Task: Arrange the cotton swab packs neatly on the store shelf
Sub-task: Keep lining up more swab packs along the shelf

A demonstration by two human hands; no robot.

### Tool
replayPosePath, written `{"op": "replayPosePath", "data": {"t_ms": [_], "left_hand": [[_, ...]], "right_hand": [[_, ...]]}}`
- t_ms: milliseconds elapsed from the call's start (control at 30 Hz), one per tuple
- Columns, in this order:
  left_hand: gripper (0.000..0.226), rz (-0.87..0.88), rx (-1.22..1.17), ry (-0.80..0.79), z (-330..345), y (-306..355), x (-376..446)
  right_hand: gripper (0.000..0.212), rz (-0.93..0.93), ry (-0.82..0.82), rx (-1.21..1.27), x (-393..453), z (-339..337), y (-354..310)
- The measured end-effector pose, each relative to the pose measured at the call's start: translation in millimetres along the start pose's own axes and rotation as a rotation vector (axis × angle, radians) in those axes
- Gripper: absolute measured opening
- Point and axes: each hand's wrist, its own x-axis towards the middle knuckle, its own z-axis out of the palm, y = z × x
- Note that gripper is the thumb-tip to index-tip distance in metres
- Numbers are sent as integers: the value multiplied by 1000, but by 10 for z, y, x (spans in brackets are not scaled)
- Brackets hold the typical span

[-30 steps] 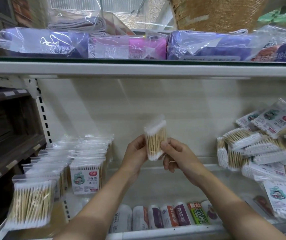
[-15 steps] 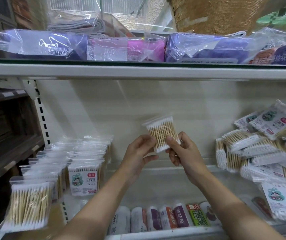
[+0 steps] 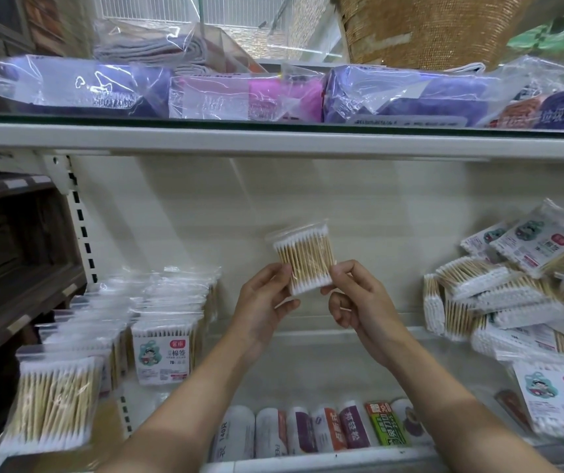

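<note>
A clear cotton swab pack (image 3: pixel 304 258) with wooden sticks and white tips hangs in mid-air before the shelf's back wall, its flat face turned to me. My left hand (image 3: pixel 262 306) pinches its lower left corner; my right hand (image 3: pixel 359 303) pinches its lower right corner. On the left of the white shelf (image 3: pixel 335 363) stand upright rows of swab packs (image 3: pixel 161 336), one showing a printed label. A loose heap of swab packs (image 3: pixel 512 291) lies jumbled at the right.
The upper shelf board (image 3: pixel 273 141) carries bagged purple and pink goods (image 3: pixel 246 97) and a woven basket (image 3: pixel 427 29). Rolled packs (image 3: pixel 325 428) line the level below. A dark wooden rack (image 3: pixel 7 268) stands at the left.
The held pack has turned from edge-on to face-on and tilted, rising slightly. Both hands have spread to its lower corners.
</note>
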Motion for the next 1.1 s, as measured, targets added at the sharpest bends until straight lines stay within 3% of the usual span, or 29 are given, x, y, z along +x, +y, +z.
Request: {"op": "replayPosePath", "data": {"t_ms": [233,533,933,1100], "left_hand": [[14,-11,-95,10,-27,15,17],[27,-23,-135,-17,-27,31,0],[24,-53,-130,-46,-43,25,11],[16,37,-79,-70,-76,-36,63]], "right_hand": [[26,43,-65,-16,-3,28,-7],[25,43,-28,16,1,22,-9],[24,28,-41,4,7,3,7],[20,49,-93,-23,7,12,37]]}}
